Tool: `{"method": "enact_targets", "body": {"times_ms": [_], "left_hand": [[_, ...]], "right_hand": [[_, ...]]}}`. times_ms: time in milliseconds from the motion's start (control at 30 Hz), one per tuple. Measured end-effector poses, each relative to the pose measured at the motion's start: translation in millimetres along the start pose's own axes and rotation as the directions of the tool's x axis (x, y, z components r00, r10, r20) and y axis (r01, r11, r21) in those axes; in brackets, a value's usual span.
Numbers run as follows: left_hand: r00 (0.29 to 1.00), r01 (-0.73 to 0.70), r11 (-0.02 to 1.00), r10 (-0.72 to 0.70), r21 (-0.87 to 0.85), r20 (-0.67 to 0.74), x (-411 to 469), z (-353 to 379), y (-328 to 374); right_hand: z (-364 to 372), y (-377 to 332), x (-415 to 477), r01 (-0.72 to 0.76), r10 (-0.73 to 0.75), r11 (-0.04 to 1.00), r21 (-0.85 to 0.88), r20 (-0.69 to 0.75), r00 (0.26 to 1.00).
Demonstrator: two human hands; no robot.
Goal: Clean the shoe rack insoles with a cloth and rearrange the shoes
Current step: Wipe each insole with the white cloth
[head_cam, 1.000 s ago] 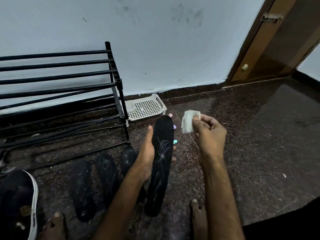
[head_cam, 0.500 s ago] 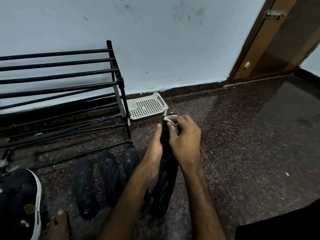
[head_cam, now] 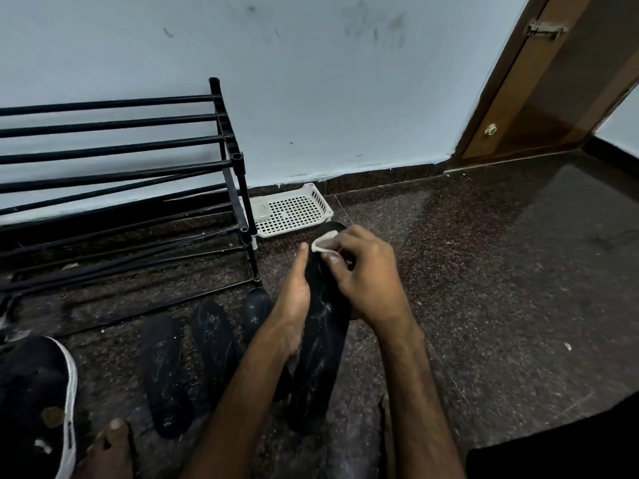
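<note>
Floor (head_cam: 484,271) of dark speckled stone carries a black rack (head_cam: 121,174) along its wall edge. Three insoles (head_cam: 166,371) lie before the rack. Left hand (head_cam: 294,305) grips a fourth insole (head_cam: 320,357); right hand (head_cam: 366,278) pinches a white cloth (head_cam: 323,240) against its tip.

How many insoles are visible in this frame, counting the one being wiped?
4. One insole is held in the left hand under the cloth; three lie on the floor beside it. The arm may hide more.
</note>
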State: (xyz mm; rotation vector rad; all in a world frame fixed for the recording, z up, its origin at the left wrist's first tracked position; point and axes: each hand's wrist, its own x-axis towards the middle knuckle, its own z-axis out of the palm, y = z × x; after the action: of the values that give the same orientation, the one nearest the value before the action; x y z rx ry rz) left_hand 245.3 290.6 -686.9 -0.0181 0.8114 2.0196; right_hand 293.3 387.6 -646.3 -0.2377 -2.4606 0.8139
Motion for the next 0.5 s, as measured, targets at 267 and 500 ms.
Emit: {"method": "enact_targets", "body": {"times_ms": [267, 500], "left_hand": [[0.992, 0.067, 0.987, -0.082, 0.148, 0.098, 1.2, -6.5, -1.2], [1.0, -0.007, 0.999, 0.008, -0.052, 0.015, 0.7, 8.1, -5.8]], "right_hand": [[-18.9, 24.7, -2.3, -0.188, 0.148, 0.981, -0.053, -0.424, 0.894], [4.9, 1.1, -3.9, -0.026, 0.005, 0.993, -0.115, -0.173, 0.985]]}}
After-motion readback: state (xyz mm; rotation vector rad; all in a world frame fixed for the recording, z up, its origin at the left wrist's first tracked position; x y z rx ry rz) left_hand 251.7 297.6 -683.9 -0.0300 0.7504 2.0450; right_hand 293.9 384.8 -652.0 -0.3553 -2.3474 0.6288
